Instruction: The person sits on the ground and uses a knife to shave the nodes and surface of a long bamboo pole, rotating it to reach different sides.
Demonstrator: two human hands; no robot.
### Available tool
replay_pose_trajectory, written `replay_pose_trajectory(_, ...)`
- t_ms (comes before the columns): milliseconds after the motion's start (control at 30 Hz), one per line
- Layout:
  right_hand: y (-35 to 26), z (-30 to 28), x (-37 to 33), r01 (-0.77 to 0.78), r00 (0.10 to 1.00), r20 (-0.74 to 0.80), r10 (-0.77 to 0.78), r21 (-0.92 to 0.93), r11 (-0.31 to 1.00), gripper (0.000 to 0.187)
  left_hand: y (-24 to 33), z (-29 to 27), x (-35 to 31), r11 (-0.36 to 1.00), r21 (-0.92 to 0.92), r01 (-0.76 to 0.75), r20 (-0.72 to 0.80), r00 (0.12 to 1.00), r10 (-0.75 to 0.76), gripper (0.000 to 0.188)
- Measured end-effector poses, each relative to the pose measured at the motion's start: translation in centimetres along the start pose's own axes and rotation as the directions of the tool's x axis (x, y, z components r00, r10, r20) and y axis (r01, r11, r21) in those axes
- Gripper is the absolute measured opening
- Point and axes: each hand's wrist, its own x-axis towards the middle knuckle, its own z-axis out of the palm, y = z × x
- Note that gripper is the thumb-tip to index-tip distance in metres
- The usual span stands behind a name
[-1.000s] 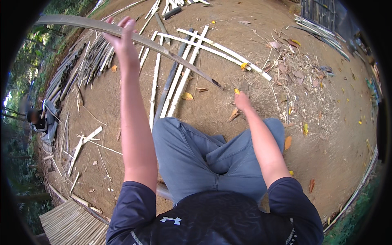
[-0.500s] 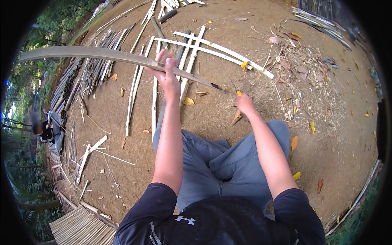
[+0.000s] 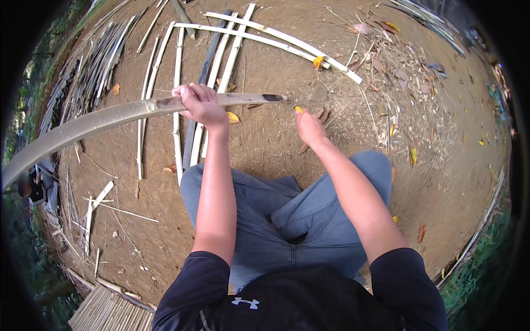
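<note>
My left hand (image 3: pixel 203 107) is closed around a long, greyish split-bamboo strip (image 3: pixel 83 131). The strip bows away to the left edge, and its short dark-tipped end points right. My right hand (image 3: pixel 311 128), a little right of that tip, is closed on a tool with a yellow handle (image 3: pixel 298 110). A thin blade-like part showed on this tool a moment earlier; now it is hard to make out. Both hands are above the ground in front of my crossed legs (image 3: pixel 326 198).
Pale split-bamboo strips (image 3: pixel 231 49) lie crossed ahead on the dirt, beside a dark strip (image 3: pixel 202 91). A pile of poles (image 3: pixel 107 60) is at far left. Shavings and dry leaves (image 3: pixel 403 77) litter the right. A slatted bamboo mat (image 3: pixel 110 309) sits at lower left; a person shows partly at the left rim.
My left hand has gone from spread fingers under the strip to a closed grip on it. The strip's left part has swung lower and nearer. My right hand is closer to the tip; the view shifted.
</note>
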Motion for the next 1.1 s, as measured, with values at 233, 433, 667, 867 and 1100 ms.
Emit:
replay_pose_trajectory(233, -3.4, -0.1, -1.8, 0.079, 0.986, 0.15, -0.072, -0.043, 0.996, 0.04, -0.6, -1.6, 0.7, 1.0, 0.001, -0.018, 0.021, 1.0, 0.018, 0.02)
replay_pose_trajectory(433, -1.1, 1.9, 0.1, -0.007, 0.999, 0.048, 0.015, -0.16, 0.987, 0.038, -0.7, -0.6, 0.7, 0.998, -0.045, -0.038, 0.003, 0.999, 0.039, 0.02)
replay_pose_trajectory(667, 0.0, 2.5, 0.4, 0.041, 0.999, 0.005, -0.041, -0.172, 0.984, 0.039, -0.5, -0.1, 0.2, 0.999, -0.017, -0.049, 0.017, 0.999, 0.049, 0.02)
replay_pose_trajectory(867, 1.2, 3.9, 0.7, 0.14, 0.988, -0.022, -0.15, -0.234, 0.962, 0.036, -0.7, 0.2, -0.2, 0.994, -0.087, -0.068, 0.035, 0.997, 0.071, 0.02)
replay_pose_trajectory(1100, 1.2, 3.9, 1.1, -0.01, 1.0, -0.008, 0.008, -0.281, 0.96, 0.035, -0.7, -0.1, -0.2, 0.995, -0.089, -0.054, 0.007, 0.998, 0.055, 0.021)
